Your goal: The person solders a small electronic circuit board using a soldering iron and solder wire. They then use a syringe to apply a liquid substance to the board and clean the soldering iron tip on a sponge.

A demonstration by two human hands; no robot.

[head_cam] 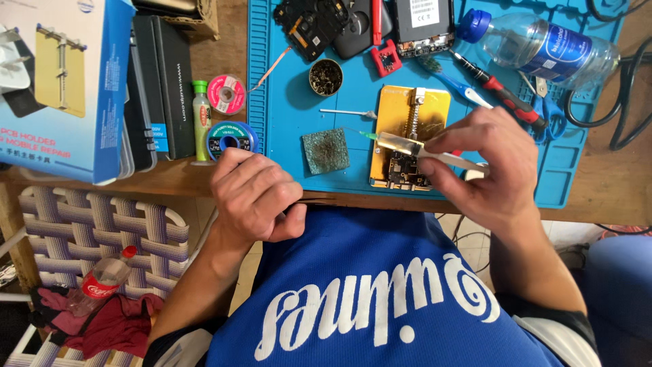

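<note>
The syringe (407, 146) lies across the yellow board holder (410, 115) on the blue mat (285, 115), long axis left-right, green needle tip pointing left. The right hand (482, 166) grasps its barrel from the right. The left hand (255, 194), clenched and empty, rests at the near table edge (170, 180), farther from the syringe.

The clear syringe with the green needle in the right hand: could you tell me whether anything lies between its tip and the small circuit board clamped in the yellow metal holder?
Nothing visible does. The right hand holds the clear syringe above the yellow metal holder; its green needle juts past the holder's left edge, over the blue mat. The circuit board lies uncovered below.
</note>
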